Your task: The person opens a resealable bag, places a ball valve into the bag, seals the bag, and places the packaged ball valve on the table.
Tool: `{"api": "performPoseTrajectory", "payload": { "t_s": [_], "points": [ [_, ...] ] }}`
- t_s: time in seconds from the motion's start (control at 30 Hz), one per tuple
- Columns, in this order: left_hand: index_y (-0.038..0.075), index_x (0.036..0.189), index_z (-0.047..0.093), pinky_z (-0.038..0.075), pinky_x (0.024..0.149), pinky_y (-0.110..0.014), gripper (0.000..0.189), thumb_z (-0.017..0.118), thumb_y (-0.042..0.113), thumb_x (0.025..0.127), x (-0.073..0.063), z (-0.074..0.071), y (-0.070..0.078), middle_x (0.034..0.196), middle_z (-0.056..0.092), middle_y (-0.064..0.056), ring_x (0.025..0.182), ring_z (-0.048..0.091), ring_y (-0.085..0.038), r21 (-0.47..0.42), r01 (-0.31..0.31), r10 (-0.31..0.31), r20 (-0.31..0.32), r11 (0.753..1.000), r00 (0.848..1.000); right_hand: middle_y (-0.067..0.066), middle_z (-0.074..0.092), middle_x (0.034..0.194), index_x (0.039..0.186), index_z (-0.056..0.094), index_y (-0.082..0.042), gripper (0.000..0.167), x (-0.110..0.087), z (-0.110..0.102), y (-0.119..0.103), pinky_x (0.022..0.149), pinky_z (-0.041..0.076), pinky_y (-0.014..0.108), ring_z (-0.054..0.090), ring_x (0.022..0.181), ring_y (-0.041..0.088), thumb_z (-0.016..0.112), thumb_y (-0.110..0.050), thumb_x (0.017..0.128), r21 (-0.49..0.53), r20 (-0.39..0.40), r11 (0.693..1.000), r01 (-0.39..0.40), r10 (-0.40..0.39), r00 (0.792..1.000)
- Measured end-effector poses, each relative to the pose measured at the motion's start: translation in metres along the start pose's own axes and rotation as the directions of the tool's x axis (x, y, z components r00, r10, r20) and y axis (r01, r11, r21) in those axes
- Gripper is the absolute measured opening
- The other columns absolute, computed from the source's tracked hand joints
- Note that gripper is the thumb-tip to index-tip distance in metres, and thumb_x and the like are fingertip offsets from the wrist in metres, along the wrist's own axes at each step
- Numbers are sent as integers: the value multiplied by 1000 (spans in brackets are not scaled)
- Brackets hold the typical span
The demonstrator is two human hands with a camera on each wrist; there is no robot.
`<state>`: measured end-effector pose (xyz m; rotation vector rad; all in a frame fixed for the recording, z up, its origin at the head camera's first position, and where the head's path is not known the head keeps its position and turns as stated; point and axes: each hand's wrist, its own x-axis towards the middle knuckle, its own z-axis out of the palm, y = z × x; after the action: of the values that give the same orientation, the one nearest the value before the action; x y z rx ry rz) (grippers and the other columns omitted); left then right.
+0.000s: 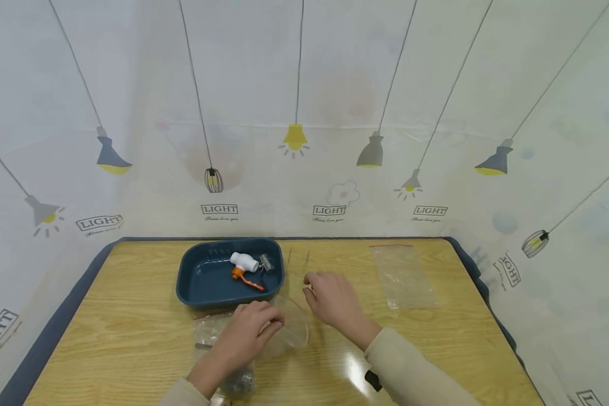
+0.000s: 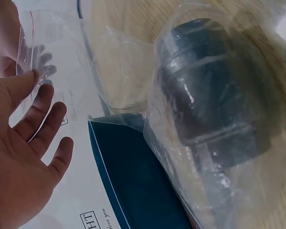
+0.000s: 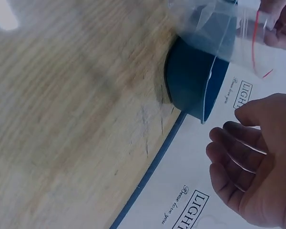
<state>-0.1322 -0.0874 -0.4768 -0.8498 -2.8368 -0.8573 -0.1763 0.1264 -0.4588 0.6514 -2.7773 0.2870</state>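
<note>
Plastic bag in left grip, tray beyond

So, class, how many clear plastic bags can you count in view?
3 visible: one bag in the left hand, one bag beneath the left forearm, one bag flat at the right of the table. More may be hidden under that arm.

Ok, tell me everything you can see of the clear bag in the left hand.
The clear bag looks like thin, flexible plastic, slightly creased, with a red line across one end. The left hand holds it near that end. It seems empty; the blue tray shows through it in the right wrist view. In the head view it sits by the tray's near right corner; contact there cannot be told. The right hand is nearby, apart from it.
</note>
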Motion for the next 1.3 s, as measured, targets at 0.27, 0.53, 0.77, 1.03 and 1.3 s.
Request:
{"api": "performPoseTrajectory", "payload": {
  "t_s": [0.27, 0.53, 0.77, 1.03, 1.3],
  "points": [
    [31, 92, 67, 45, 88, -41, 4, 66, 27, 92, -1, -1, -4, 90, 61, 18, 92, 58, -5, -20, 42, -41, 7, 999, 999, 2, 73, 98, 110, 68, -15, 22, 30, 14, -3, 78, 55, 37, 69, 87, 21, 67, -28, 91, -107, 111, 993, 53, -41, 993],
    [28, 94, 69, 45, 88, -40, 3, 67, 28, 91, -1, -2, -8, 91, 61, 19, 92, 58, -3, -14, 24, -25, -15, 1000, 1000, 4, 71, 109, 119, 66, -15, 29, 51, 23, -11, 89, 52, 40, 66, 101, 24, 63, -29, 94, -128, 182, 990, 52, -28, 983],
    [29, 92, 71, 46, 86, -40, 4, 71, 28, 88, -2, -2, -9, 96, 61, 14, 94, 58, -7, 89, -47, 54, -78, 995, 995, 3, 70, 108, 114, 65, -16, 25, 61, 27, -14, 89, 51, 40, 65, 100, 23, 65, -30, 93, -149, 193, 986, 77, -47, 980],
    [30, 91, 72, 46, 86, -40, 4, 72, 29, 87, -3, -2, -9, 100, 61, 11, 95, 58, -9, 153, -67, 87, -126, 986, 988, 3, 69, 115, 118, 65, -16, 28, 71, 36, -19, 96, 49, 40, 63, 110, 22, 60, -33, 96, -168, 254, 981, 98, -53, 966],
    [27, 91, 73, 45, 87, -39, 5, 74, 26, 86, -7, -1, -13, 97, 61, 10, 91, 58, -10, 194, -100, 130, -149, 976, 980, 0, 67, 113, 121, 65, -18, 35, 86, 57, -29, 99, 46, 38, 61, 108, 19, 61, -40, 95, -269, 328, 939, 214, -120, 937]
  ]
}}
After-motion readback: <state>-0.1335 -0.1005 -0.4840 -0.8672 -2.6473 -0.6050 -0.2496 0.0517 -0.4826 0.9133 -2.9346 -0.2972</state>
